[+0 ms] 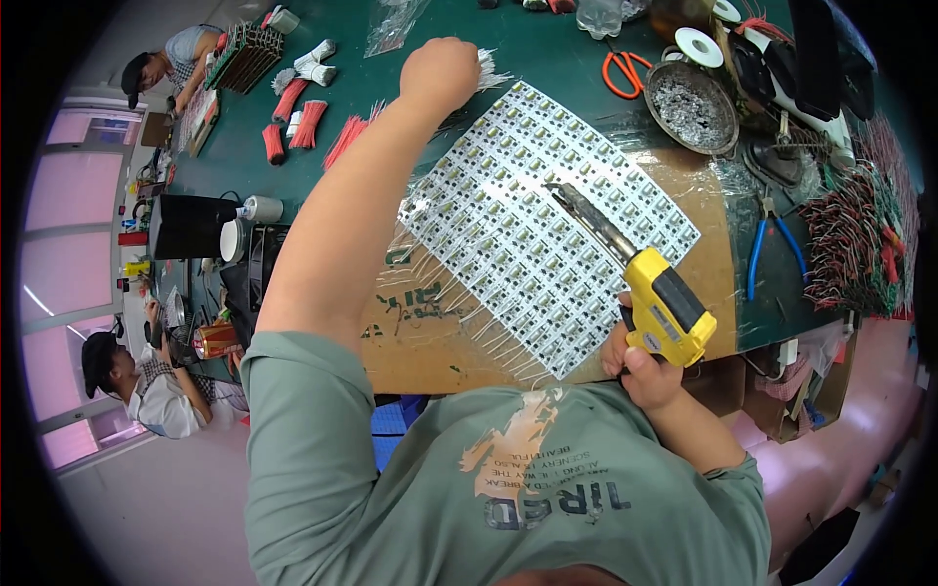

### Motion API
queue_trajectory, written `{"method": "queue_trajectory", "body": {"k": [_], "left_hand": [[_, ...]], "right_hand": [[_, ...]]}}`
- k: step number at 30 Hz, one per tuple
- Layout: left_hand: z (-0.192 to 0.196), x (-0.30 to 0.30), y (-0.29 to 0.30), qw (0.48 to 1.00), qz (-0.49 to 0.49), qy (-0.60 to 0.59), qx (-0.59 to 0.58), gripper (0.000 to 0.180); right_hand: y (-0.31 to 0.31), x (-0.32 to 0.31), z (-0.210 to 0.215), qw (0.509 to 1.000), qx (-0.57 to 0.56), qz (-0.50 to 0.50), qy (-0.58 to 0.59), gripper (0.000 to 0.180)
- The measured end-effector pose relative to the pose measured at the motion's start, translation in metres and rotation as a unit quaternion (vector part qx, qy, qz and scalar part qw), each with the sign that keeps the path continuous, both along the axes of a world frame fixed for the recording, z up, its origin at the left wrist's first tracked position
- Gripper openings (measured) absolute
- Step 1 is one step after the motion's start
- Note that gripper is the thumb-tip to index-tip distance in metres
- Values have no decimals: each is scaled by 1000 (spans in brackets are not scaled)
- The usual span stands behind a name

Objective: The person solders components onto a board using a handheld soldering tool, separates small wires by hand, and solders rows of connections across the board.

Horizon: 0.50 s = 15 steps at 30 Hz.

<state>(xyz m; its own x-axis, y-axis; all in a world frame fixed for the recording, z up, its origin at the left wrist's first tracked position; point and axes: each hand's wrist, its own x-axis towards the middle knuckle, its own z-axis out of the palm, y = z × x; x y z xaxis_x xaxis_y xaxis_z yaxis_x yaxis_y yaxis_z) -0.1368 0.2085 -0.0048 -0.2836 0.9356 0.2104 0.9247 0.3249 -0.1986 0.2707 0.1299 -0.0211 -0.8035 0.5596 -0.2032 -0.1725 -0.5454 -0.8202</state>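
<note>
My right hand (640, 366) is wrapped round the grip of a yellow and black soldering gun (672, 311). Its long dark tip slants up and left over a white panel of small circuit boards (532, 230). Thin white wires (489, 327) stick out along the panel's lower left edge. Beyond the panel's upper left side, my left hand (442, 73) is closed beside a bunch of white wires (493, 70). Its fingertips are turned away, so what they hold is hidden. Red wires (347, 140) lie partly behind my left forearm.
Blue-handled pliers (774, 244), orange-handled scissors (625, 74) and a metal bowl of solder scraps (692, 105) lie right of the panel. A heap of red and green wires (860, 239) fills the right edge. Bundled wires (309, 124) lie far left. Two people sit along the left.
</note>
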Motion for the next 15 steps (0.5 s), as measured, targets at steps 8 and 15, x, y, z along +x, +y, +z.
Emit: {"method": "queue_trajectory", "body": {"k": [8,15], "left_hand": [[22,-14,-18,893,93,-429,101,24],[45,26,-64,718,94,-673,151,18]], "right_hand": [[-1,-1,1,1000,17,4,1,64],[-1,1,-1,1000,29,-1,3,63]]}}
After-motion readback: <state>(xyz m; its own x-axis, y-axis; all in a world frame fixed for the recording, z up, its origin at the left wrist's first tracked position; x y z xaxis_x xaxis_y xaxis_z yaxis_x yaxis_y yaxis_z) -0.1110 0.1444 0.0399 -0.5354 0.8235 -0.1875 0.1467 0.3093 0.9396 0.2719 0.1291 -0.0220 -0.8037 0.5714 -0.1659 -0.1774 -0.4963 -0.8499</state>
